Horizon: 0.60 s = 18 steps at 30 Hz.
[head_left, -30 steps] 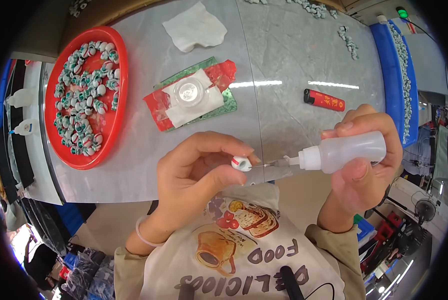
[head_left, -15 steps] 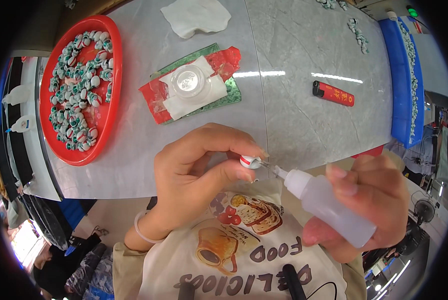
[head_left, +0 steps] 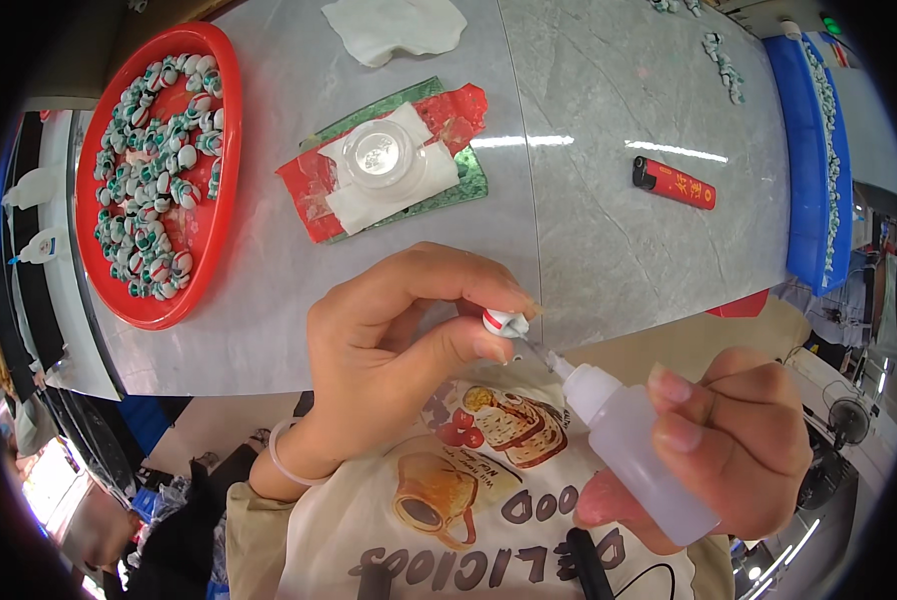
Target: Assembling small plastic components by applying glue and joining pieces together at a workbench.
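A: How does the left hand [head_left: 384, 325] read on your feed?
B: I have it nearly closed, thumb and fingertips pinching a small white piece [head_left: 505, 323], red-striped, seen against the near edge of the bench [head_left: 619, 265].
A: And the right hand [head_left: 734, 440]?
B: Curled round a translucent bottle [head_left: 634, 455]. Thin nozzle [head_left: 559, 366] toward the piece's opening; contact, I can't tell. Red tray [head_left: 231, 150] of similar pieces, far left.

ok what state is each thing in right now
left hand: pinching small piece
small piece: held aloft
right hand: gripping bottle
bottle: pointed toward small piece
red tray: loaded, bare patches showing
lighter: lying flat
clear dish: resting on white pad
white sheet: spread out
blue bin: loaded
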### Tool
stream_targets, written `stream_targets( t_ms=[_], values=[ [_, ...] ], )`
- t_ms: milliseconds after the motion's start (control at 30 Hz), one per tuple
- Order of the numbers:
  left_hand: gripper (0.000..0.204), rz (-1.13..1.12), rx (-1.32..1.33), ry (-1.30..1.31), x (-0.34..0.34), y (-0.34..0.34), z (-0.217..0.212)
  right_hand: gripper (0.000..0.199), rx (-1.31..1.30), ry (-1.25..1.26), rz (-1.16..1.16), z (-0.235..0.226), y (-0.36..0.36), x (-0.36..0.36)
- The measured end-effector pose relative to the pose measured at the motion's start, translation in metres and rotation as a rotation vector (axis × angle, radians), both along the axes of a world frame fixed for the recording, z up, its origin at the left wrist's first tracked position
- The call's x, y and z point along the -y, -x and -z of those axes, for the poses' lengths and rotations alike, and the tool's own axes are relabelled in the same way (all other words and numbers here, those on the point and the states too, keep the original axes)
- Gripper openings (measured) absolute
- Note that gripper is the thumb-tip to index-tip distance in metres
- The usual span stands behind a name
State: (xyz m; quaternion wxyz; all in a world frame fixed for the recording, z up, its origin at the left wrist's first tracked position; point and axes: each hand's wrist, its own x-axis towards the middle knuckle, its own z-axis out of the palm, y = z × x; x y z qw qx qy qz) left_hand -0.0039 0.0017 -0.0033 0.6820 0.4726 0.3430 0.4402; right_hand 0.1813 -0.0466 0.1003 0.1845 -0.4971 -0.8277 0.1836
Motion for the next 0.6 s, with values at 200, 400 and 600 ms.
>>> stream_targets(
  t_ms=[200,400,600],
  values=[
    [0.024,0.007,-0.004,0.009,0.000,-0.001,-0.002,0.063,-0.091,-0.154,0.019,0.013,0.004,0.006],
    [0.027,-0.005,0.013,0.024,0.000,-0.002,-0.001,0.064,-0.104,-0.104,0.001,0.012,0.002,0.001],
    [0.028,-0.037,0.035,0.070,0.001,-0.002,-0.003,0.063,-0.085,-0.100,-0.015,0.013,0.000,0.002]
  ],
)
